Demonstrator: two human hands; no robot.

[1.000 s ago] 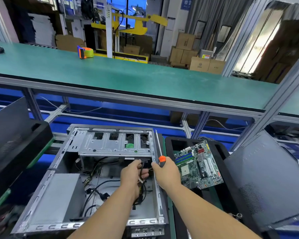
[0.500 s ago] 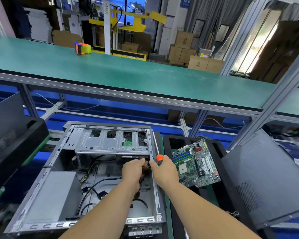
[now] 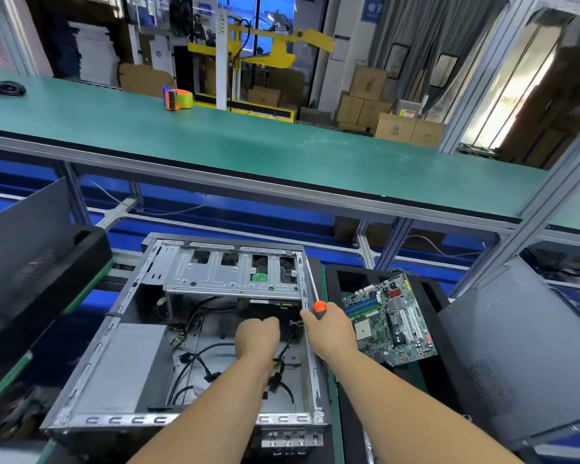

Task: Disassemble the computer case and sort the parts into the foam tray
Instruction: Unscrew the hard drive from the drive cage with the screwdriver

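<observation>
The open computer case [image 3: 98, 356] lies on its side in front of me, with a grey power supply [image 3: 124, 363] at its lower left and a metal drive cage [image 3: 231, 272] at its far end. My left hand [image 3: 257, 334] reaches inside below the cage, fingers curled round black cables [image 3: 282, 353]. My right hand [image 3: 330, 331] rests on the case's right wall and grips a screwdriver [image 3: 319, 306] with an orange collar, its shaft pointing away from me. A green motherboard [image 3: 390, 318] lies in the black foam tray [image 3: 340, 279] to the right.
A grey side panel [image 3: 516, 346] leans at the right. Another dark panel and black foam [image 3: 31, 249] stand at the left. Behind runs a long green bench [image 3: 248, 142] with an orange tape dispenser [image 3: 178, 98]. Loose black cables [image 3: 195, 363] lie on the case floor.
My left hand has moved up under the drive cage and closed on the cables. My right hand with the screwdriver stayed on the case wall. My view tilted slightly.
</observation>
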